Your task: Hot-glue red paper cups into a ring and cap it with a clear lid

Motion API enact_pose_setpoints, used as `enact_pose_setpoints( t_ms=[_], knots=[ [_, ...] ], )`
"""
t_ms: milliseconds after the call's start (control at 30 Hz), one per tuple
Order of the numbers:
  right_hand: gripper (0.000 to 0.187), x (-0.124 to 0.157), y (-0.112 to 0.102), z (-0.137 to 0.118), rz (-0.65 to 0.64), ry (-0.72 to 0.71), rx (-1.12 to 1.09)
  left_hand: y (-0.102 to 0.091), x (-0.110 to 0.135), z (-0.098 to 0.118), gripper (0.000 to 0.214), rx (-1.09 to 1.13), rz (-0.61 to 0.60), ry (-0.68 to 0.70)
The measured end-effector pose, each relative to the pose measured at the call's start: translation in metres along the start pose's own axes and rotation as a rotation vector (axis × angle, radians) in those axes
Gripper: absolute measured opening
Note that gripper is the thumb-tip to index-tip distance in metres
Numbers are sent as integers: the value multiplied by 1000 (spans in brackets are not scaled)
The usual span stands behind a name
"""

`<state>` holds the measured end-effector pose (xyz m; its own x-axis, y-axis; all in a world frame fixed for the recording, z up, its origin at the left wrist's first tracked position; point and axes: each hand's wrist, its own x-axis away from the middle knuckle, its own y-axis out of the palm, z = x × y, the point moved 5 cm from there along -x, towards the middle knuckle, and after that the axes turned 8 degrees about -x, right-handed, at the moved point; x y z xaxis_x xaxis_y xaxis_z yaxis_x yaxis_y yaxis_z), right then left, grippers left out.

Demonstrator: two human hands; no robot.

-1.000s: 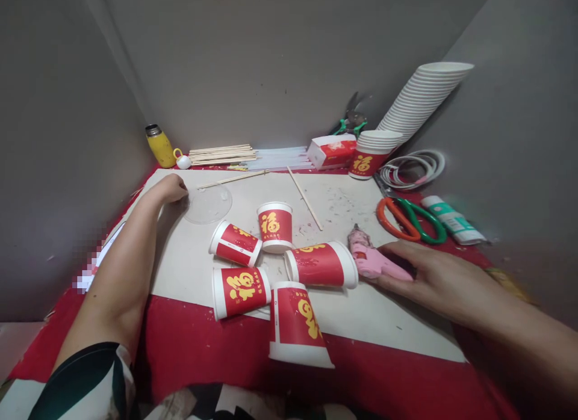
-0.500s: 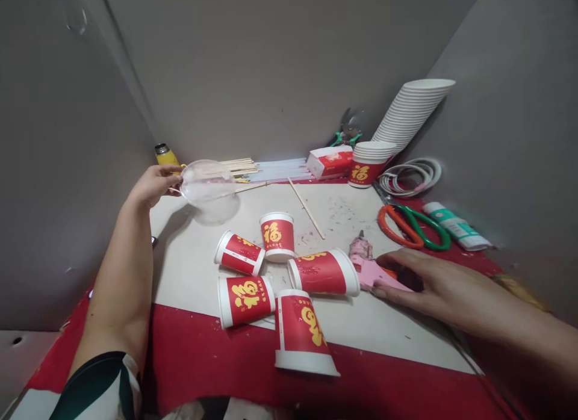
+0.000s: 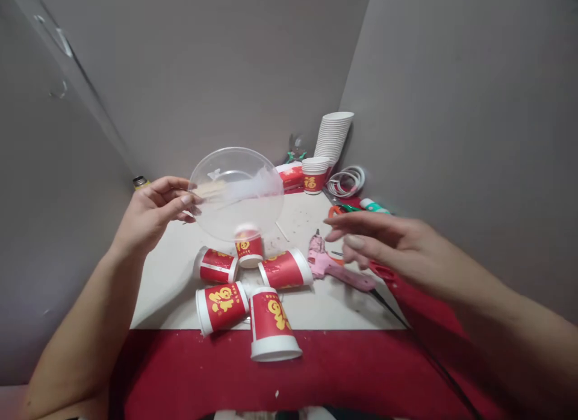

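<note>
Pinched at its left edge, a clear round plastic lid (image 3: 244, 212) is held up by my left hand (image 3: 156, 212). Through it show pale sticks and white strips, blurred. My right hand (image 3: 383, 239) hovers with fingers apart and nothing between them, above and right of a pink hot glue gun (image 3: 338, 272) lying on the white board. Several red and white paper cups lie in a ring, among them a front cup (image 3: 275, 321), a left cup (image 3: 221, 305) and a right cup (image 3: 285, 269). The rear cup (image 3: 248, 248) is partly behind the lid's lower rim.
At the back stand a tall leaning stack of paper cups (image 3: 333, 137), a shorter cup stack (image 3: 315, 176), a red box (image 3: 291, 176) and pliers (image 3: 296, 150). A coil of white tape (image 3: 347, 182) and orange-handled scissors (image 3: 335, 211) lie at right. The glue gun's black cord (image 3: 419, 339) runs toward me.
My left hand has lifted the clear lid and brought it right, nearer the cups. My right hand has let go of the glue gun and risen off it. The view has shifted.
</note>
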<state>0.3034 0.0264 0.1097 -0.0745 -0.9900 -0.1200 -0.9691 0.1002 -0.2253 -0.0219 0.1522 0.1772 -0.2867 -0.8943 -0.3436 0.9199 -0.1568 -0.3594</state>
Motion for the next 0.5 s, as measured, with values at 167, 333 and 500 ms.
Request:
enact_pose_setpoints(
  t_ms=[167, 333, 500],
  knots=[
    [68, 3, 36, -20, -137, -142, -178, 25, 35, 16, 22, 42, -54, 20],
    [68, 4, 39, -33, 58, -267, -228, 31, 53, 22, 37, -11, -71, -43],
    [41, -1, 44, -25, 37, -221, -174, 35, 64, 8, 45, -68, -118, -139]
  ],
)
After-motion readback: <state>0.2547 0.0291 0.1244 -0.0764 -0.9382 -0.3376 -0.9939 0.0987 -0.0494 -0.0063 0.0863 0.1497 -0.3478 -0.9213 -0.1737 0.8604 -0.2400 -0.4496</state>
